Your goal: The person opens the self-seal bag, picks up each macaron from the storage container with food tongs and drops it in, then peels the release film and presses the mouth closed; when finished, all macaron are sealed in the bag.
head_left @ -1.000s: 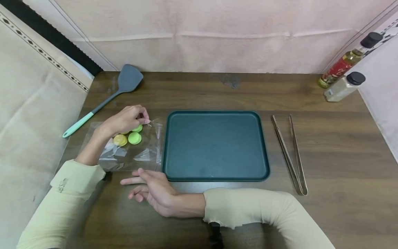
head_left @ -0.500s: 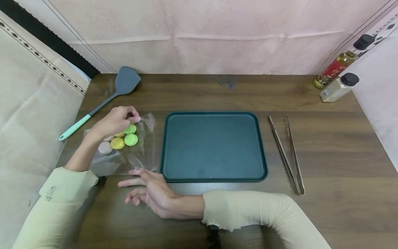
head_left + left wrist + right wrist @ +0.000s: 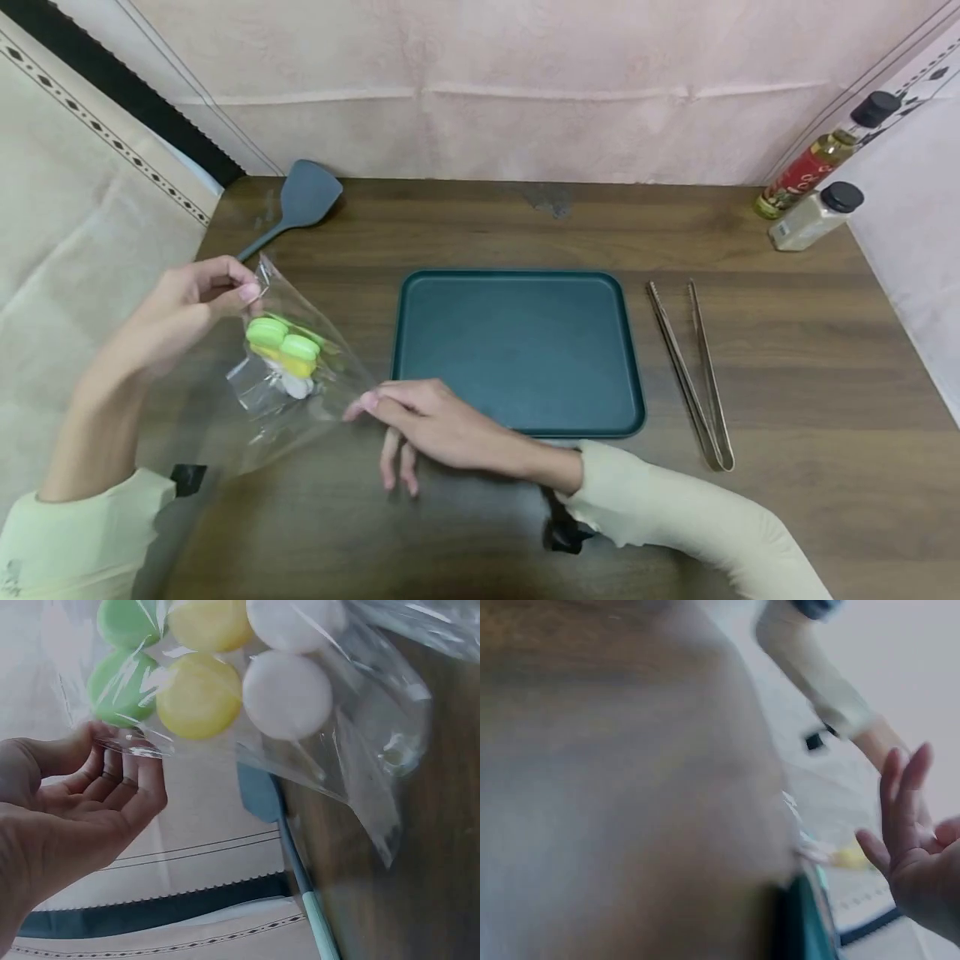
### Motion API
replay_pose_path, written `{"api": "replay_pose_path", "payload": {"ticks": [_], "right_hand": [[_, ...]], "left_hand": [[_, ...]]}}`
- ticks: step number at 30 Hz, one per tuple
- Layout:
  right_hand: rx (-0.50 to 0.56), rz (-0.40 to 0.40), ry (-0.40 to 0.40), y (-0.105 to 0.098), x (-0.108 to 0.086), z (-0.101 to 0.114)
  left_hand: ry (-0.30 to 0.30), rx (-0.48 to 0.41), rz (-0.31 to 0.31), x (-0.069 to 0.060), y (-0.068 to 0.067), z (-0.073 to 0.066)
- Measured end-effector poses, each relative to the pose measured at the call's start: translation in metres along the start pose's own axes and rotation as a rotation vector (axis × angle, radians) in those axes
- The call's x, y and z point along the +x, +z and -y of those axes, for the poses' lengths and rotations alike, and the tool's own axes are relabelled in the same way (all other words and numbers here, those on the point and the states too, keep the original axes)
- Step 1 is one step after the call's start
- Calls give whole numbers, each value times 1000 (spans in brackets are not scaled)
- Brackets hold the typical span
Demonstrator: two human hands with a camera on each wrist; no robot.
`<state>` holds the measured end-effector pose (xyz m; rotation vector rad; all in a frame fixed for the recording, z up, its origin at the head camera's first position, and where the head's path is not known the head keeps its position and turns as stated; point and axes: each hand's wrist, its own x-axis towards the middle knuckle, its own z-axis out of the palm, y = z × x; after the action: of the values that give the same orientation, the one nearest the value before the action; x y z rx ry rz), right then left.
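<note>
A clear plastic bag [image 3: 339, 373] hangs tilted between my hands, lifted off the table. Inside are round, macaron-like pieces: green [image 3: 267, 333], yellow [image 3: 298, 365] and white [image 3: 297, 386]. In the left wrist view they lie in paired rows, with green pieces [image 3: 124, 688] nearest the hand. My left hand [image 3: 183, 307] pinches the bag's upper edge between thumb and fingers. At the lower right edge, the thumb and index finger of my right hand [image 3: 446, 421] pinch the film; its other fingers hang down. The right wrist view is blurred and barely shows the bag.
A dark green rectangular tray [image 3: 517, 354] lies right of the bag, partly behind my right hand. Metal tongs [image 3: 697, 375] lie beyond it. Behind the left hand is a grey spatula [image 3: 307, 196]. An oil bottle [image 3: 806, 171] and a black-capped jar [image 3: 813, 218] stand at the back right.
The left hand has pulled the bag up and leftward off the table, tilting it. My right hand has moved up from beside the bag and now pinches its edge.
</note>
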<state>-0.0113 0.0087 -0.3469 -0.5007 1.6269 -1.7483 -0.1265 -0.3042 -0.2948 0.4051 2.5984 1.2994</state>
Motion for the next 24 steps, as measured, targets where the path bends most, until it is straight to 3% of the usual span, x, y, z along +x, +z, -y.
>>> {"api": "replay_pose_path", "payload": {"ticks": [4, 6, 9, 13, 17, 20, 24], "right_hand": [[-381, -37, -166, -20, -15, 13], [-559, -105, -290, -26, -22, 17], [-722, -231, -445, -31, -33, 24], [-748, -352, -612, -36, -43, 31], [-718, -406, -753, -41, -51, 36], [-668, -412, -796, -45, -60, 39], [-596, -414, -791, -47, -73, 46]], "left_hand": [[58, -78, -58, -21, 6, -7], [81, -100, -89, -30, 11, -12], [122, -164, -145, -39, 20, -22], [187, -346, -231, -47, 33, -36], [250, -494, -293, -53, 45, -48], [290, -556, -315, -58, 53, -55], [330, -629, -323, -63, 62, -63]]}}
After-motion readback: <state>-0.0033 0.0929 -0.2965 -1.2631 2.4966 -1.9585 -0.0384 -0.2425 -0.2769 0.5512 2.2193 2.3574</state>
